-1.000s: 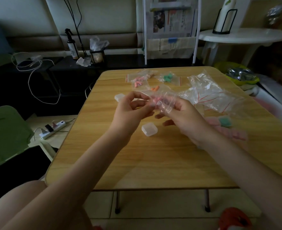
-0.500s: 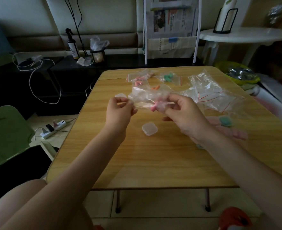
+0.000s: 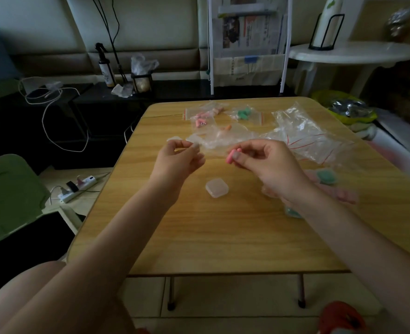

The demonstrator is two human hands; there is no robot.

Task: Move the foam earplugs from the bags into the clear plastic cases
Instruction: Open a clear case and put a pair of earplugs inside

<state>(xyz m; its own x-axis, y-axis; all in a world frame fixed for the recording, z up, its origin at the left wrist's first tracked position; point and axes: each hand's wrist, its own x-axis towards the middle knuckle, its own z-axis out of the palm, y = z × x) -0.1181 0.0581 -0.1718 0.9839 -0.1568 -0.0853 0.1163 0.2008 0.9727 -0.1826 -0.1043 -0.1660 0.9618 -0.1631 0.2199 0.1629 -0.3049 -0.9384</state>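
Clear plastic film, the emptied zip bag (image 3: 213,142), is pinched at its left corner by the left hand (image 3: 178,160), thumb against fingertips, and is held just above the wooden table (image 3: 199,237). A second ago both hands were bunched together around this bag; since then they have been drawn apart, and the bag has been left with the left hand alone. To the right of it, a pink foam earplug (image 3: 231,155) is now gripped between the thumb and forefinger of the right hand (image 3: 266,167), clear of the bag's mouth. Whether a second plug is hidden in that hand cannot be told.

Between and nearer than the hands, a small clear plastic case (image 3: 216,188) lies on the table; its lid appears closed, so it is judged that opening will be needed before the plug can be dropped in. At the far edge, a bag of pink earplugs (image 3: 204,115) and, to its right, a bag of green earplugs (image 3: 243,114) are still filled. Empty bags (image 3: 305,133) are heaped far right.
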